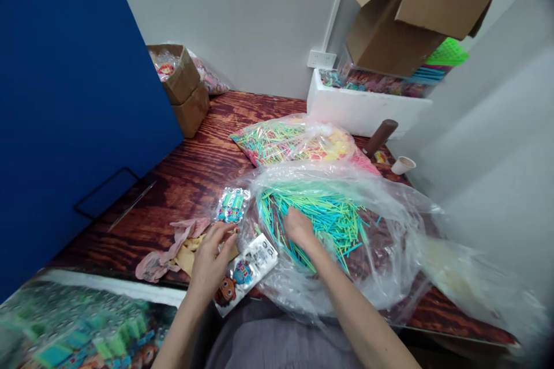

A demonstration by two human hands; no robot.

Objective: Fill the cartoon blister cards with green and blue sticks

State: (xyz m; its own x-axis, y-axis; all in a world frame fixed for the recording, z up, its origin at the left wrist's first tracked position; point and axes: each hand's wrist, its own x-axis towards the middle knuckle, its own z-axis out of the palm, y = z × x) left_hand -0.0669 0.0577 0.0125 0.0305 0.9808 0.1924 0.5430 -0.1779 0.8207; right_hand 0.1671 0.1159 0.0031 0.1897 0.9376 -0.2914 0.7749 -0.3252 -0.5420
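Observation:
My right hand reaches into an open clear plastic bag full of thin teal and green sticks; its fingers are curled down among the sticks, closed on a few of them. My left hand rests at the table's near edge, fingers bent around a small printed packet with a cartoon figure. A filled packet of sticks lies just beyond that hand. Pink and yellow crumpled gloves lie to the left of it.
A second bag of mixed coloured sticks lies farther back on the wooden table. A white foam box, tilted cardboard box, brown boxes, paper cup, blue panel and a tray of filled packets surround it.

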